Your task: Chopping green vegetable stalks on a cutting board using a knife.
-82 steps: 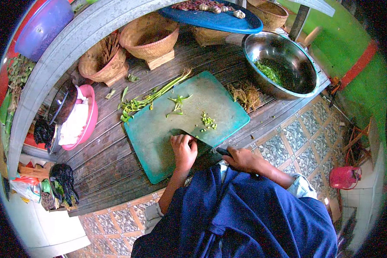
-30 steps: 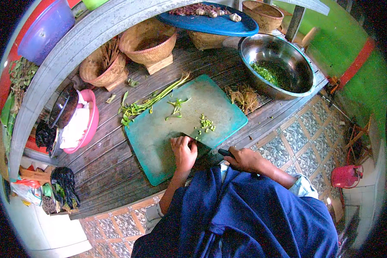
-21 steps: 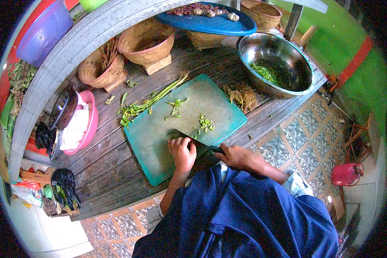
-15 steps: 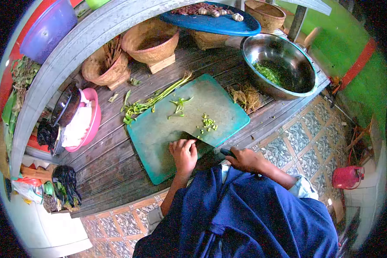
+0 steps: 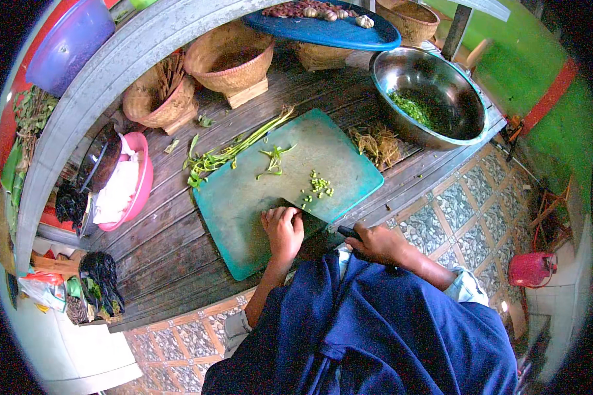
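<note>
My right hand [image 5: 381,245] is wrapped round the dark handle of a knife [image 5: 348,232]. The knife's wide blade reaches left over the near edge of a green cutting board [image 5: 234,217]. Right beside the blade, my left hand [image 5: 283,232] rests on the board with its fingers curled under; whatever they press down is hidden. A small heap of chopped green stems [image 5: 319,185] lies just beyond the blade. Farther up the board is a leafy green sprig [image 5: 275,160]. Long green stalks [image 5: 244,145] lie across the board's far left edge.
A steel bowl [image 5: 464,99] with chopped greens stands at the far right, near cut-off roots [image 5: 377,146]. Woven baskets [image 5: 230,62] and a blue tray [image 5: 323,33] with garlic line the back. A pink basin [image 5: 141,178] sits left. A grey beam [image 5: 112,72] arches overhead.
The knife's blade has tilted slightly in my right hand. My left hand stays curled beside it, almost unmoved. The chopped heap and the stalks lie as before.
</note>
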